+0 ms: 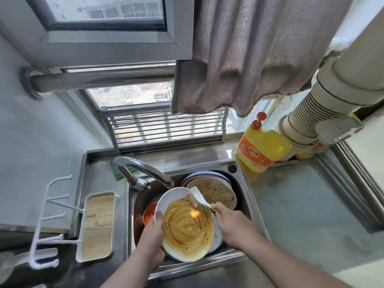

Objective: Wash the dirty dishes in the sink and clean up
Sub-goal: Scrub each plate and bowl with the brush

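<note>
A steel sink (245, 196) sits under a window. Over it the plate (187, 223), smeared orange, tilts up. The left hand (152, 235) grips its left rim; the right hand (230, 223) grips the brush (198, 199), handle slanting down-right, bristles on the plate's upper right edge. Stacked plates (214, 192) lie behind.

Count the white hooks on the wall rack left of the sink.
5 hooks on the white rack, stacked top to bottom on the left wall beside the wooden tray; more may be hidden below.
</note>
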`<move>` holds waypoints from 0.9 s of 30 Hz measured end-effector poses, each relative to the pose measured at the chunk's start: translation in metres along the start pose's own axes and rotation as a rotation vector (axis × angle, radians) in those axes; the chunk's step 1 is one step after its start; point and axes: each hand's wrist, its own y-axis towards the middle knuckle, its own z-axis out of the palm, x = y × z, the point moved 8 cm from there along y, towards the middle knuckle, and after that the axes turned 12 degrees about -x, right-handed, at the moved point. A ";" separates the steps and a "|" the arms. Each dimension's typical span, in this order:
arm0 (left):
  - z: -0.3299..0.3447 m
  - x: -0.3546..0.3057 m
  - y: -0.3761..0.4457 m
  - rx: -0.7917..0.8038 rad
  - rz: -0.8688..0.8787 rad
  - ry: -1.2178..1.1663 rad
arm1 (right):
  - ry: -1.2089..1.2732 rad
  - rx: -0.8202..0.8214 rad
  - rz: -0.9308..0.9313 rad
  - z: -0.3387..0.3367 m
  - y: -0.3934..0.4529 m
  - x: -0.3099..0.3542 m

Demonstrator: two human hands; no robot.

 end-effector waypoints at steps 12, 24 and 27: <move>-0.009 -0.018 0.001 -0.038 -0.063 -0.022 | -0.006 0.066 0.014 0.015 -0.033 -0.022; -0.008 0.012 0.013 -0.108 -0.156 0.035 | 0.279 0.199 -0.026 0.041 -0.061 0.069; -0.004 0.013 0.002 -0.079 -0.061 0.083 | 0.242 0.138 0.033 0.029 -0.033 0.053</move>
